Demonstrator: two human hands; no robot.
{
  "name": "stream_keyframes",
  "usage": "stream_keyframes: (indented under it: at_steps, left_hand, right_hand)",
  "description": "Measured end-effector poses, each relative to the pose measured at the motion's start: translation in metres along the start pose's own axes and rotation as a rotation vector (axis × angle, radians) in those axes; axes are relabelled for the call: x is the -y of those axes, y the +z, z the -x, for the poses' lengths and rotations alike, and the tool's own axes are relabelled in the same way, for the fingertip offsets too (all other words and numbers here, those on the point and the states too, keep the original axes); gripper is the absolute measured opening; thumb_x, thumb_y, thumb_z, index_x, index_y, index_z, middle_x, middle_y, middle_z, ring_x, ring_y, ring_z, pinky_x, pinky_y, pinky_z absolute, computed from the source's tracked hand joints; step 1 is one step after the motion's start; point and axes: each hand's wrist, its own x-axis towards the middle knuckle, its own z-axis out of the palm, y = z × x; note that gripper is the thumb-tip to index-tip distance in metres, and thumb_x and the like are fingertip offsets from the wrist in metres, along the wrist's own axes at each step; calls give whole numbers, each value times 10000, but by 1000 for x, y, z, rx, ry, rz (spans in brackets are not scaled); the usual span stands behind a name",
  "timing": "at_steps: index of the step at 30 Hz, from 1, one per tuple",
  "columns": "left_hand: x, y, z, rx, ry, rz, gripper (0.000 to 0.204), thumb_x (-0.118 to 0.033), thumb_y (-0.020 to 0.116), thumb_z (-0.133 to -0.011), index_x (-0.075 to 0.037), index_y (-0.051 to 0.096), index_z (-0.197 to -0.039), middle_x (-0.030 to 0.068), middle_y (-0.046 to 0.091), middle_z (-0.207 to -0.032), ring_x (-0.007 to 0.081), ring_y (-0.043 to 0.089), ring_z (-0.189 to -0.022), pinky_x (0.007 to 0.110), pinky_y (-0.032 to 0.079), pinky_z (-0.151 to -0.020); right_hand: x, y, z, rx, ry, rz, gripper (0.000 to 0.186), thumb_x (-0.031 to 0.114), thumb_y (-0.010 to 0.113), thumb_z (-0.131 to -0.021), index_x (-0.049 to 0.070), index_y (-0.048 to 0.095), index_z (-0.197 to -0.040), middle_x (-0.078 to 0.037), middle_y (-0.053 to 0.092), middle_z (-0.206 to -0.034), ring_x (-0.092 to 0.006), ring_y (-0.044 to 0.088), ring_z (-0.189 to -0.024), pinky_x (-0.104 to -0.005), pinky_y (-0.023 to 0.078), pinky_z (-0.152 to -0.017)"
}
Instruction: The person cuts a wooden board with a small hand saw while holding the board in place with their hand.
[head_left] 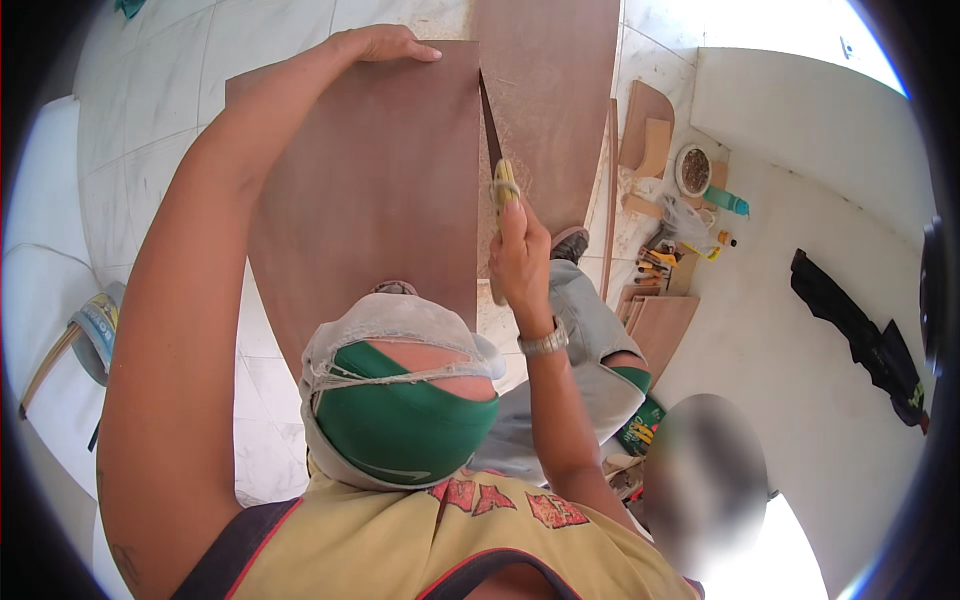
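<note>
A wide brown wooden board lies in front of me, with my left knee in torn grey trousers and green fabric close to its near edge. My left hand grips the board's far edge, thumb on top and the other fingers partly hidden. In my right hand is a handsaw, held by its pale yellow handle. Its dark blade points away from me and meets the board's right edge near the far corner. The blade's tip is hidden.
Another brown board lies beyond the saw, with sawdust on it. Along the right wall are wood offcuts, a round white container, a teal bottle and several yellow-handled tools. A bucket stands left.
</note>
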Motion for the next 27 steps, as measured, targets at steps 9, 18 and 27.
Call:
stream_keyframes:
  at_steps: [9, 18, 27]
  left_hand:
    - [7, 2, -9, 24, -217, 52, 792, -734, 586, -959, -83, 718, -1390, 127, 684, -1422, 275, 606, -1341, 449, 412, -1162]
    - [19, -4, -23, 70, 45, -41, 782, -735, 581, -960, -42, 782, -1261, 128, 763, -1204, 265, 700, -1094, 413, 509, -995]
    - [5, -1, -4, 70, -28, 97, 720, -679, 583, -980, -71, 761, -1323, 120, 747, -1293, 263, 674, -1207, 401, 472, -1075]
  right_hand:
    - [-11, 16, -70, 114, 9, -20, 469, 365, 429, -1151, 6, 652, -1355, 32, 574, -746, -62, 435, -575, -291, 385, -526]
    - [-16, 27, -89, 30, -31, -46, 483, 375, 444, -1137, -20, 675, -1292, 57, 467, -730, -42, 397, -586, -258, 338, -519]
    - [-18, -1, 5, -10, 35, 21, 503, 431, 440, -1136, -6, 655, -1267, 39, 424, -603, -69, 411, -480, -277, 366, -458]
